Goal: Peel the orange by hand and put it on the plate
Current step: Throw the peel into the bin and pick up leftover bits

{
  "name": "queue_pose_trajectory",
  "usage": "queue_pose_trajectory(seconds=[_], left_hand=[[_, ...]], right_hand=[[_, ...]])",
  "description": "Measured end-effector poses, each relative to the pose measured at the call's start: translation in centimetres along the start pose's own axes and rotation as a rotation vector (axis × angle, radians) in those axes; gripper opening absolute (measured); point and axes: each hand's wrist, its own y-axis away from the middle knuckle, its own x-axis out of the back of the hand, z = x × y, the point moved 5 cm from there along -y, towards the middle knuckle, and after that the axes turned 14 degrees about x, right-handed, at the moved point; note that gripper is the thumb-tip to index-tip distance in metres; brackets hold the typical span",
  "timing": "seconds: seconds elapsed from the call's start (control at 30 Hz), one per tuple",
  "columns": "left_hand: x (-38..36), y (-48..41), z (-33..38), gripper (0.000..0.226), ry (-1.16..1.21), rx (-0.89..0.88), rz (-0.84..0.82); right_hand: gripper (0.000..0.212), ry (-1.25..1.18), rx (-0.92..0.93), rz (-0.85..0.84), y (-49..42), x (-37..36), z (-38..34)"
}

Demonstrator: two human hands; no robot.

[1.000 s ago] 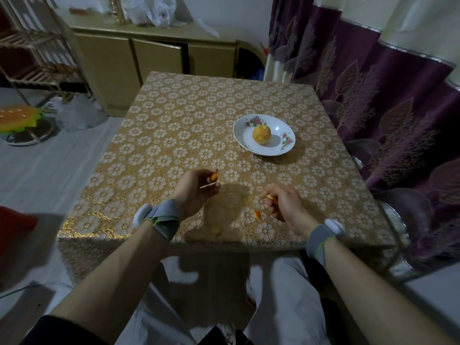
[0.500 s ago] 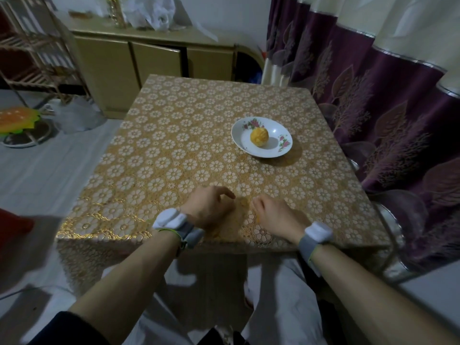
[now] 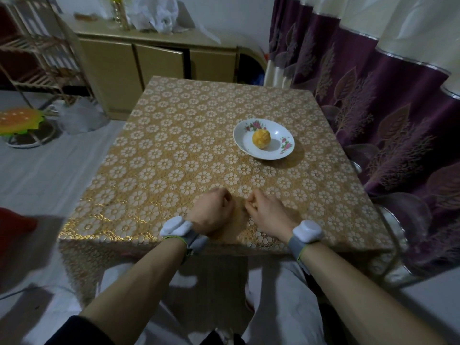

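Orange, peeled, on plate: soft, light, squashable; I'd cup its sides. My left hand, right hand: fingers curled (contents hidden).

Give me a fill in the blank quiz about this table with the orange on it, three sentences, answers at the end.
The peeled orange lies on the white plate, whose rim is painted with ____.
The plate stands toward the table's ____ side, near the curtain.
The left hand and right hand are by the table's near edge, fingers ____.
Missing words: flowers, right, curled.
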Motion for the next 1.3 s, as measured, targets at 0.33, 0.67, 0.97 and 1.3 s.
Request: queue_pose_trajectory(seconds=[0.33, 0.67, 0.97, 1.3], left_hand=[[4.9, -2.1, -5.8, 0.02, 0.893, 0.413, 0.052], [7.1, -2.4, -10.0, 0.011, 1.409, 0.591, -0.064], [11.2, -3.7, -16.0, 0.008, 1.438, 0.608, 0.04], [17.2, -6.0, -27.8, 0.007, 1.375, 0.708, 0.268]], right_hand=[[0.023, 0.2, -0.067, -0.184, -2.2, 0.0, 0.3], [0.019, -1.668, -0.366, 0.104, -7.4, 1.5, -4.7], [0.036, -2.107, -0.307, -0.116, -15.0, -3.2, -13.7], [0.021, -1.609, -0.296, -0.197, -22.8, -9.5, -20.2]])
